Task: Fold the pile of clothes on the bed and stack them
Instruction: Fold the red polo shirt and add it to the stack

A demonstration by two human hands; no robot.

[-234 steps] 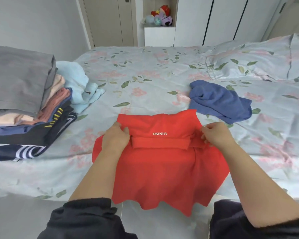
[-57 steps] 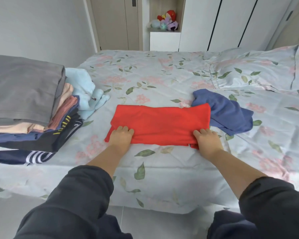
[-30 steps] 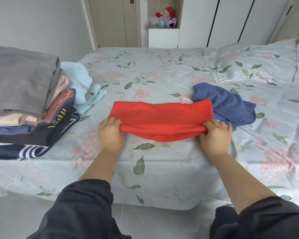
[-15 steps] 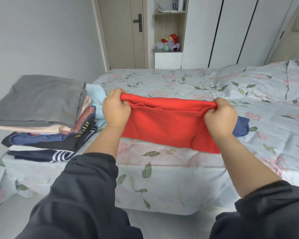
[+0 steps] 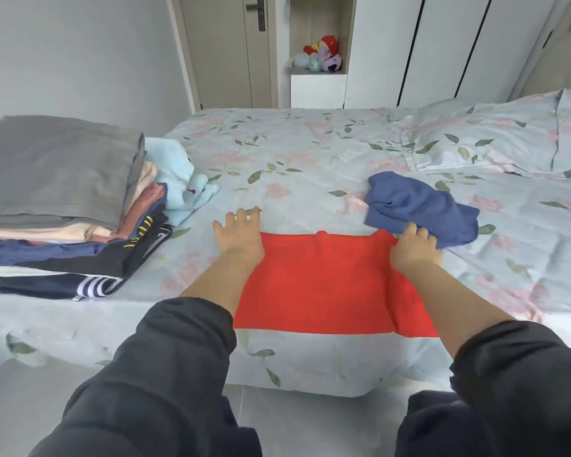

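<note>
A folded red garment (image 5: 320,285) lies flat across the near edge of the bed (image 5: 310,150), and its front edge hangs slightly over. My left hand (image 5: 239,237) rests palm down at its far left corner with the fingers spread onto the sheet. My right hand (image 5: 412,249) sits at the far right corner with the fingers curled on the cloth. A crumpled dark blue garment (image 5: 419,206) lies just beyond my right hand. A tall stack of folded clothes (image 5: 63,192), topped by a grey piece, stands at the left.
A light blue fluffy item (image 5: 178,179) lies against the stack's right side. A pillow (image 5: 508,140) in the same floral print is at the far right. Wardrobe doors and a shelf with soft toys (image 5: 320,54) stand behind the bed. Grey floor runs below the bed's front edge.
The red garment, held up in the air by both hands half a second ago, now lies flat on the bed. My left hand has spread open at its corner.
</note>
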